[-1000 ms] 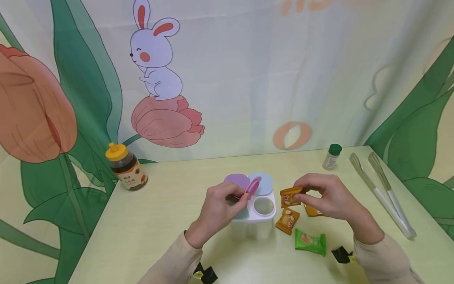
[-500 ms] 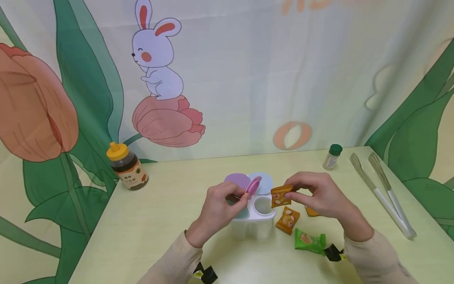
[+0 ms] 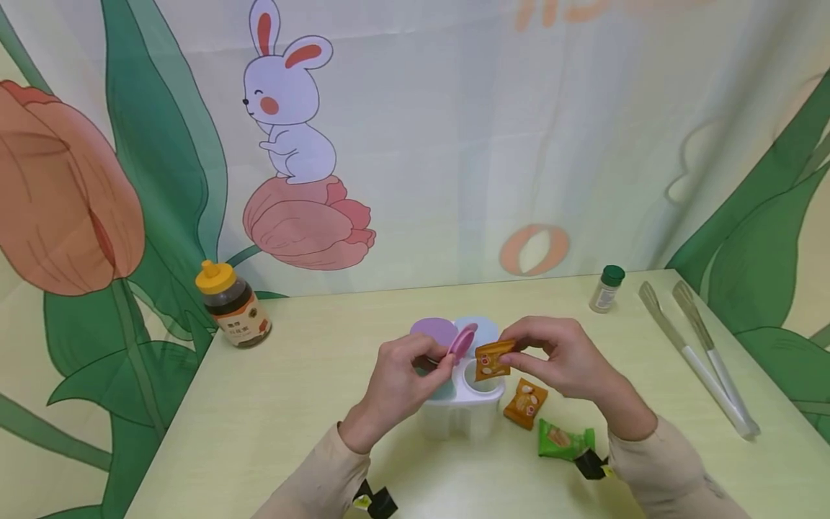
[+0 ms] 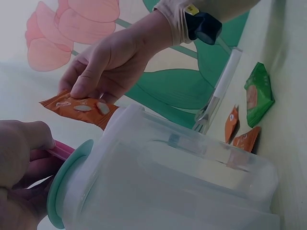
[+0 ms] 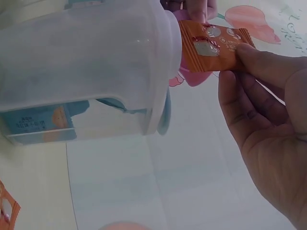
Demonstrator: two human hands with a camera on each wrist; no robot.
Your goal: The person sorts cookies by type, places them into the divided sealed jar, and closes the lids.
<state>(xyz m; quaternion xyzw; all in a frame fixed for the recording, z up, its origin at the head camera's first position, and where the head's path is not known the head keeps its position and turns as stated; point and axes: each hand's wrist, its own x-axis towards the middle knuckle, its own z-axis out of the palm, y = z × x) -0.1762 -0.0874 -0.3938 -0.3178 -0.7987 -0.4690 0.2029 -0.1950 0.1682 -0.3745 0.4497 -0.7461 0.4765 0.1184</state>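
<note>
Right now I see the bench [image 3: 311, 425] carrying a translucent four-cup container [image 3: 463, 411] at centre. My left hand [image 3: 398, 382] pinches its pink lid [image 3: 462, 340] raised at the container's 10 o'clock. My right hand [image 3: 564, 360] pinches an orange snack packet [image 3: 491, 359] by its crimped edge, just above the open cup. I judge the packet light, crinkly and slippery; the seam is the best hold.

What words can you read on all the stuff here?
Honey jar label: print too small to read.
Orange snack packet held by the right hand: too blurred to read.
Spice bottle label: too small.
Backdrop: orange lettering cut off at the top, unreadable.
Nothing is legible.
</note>
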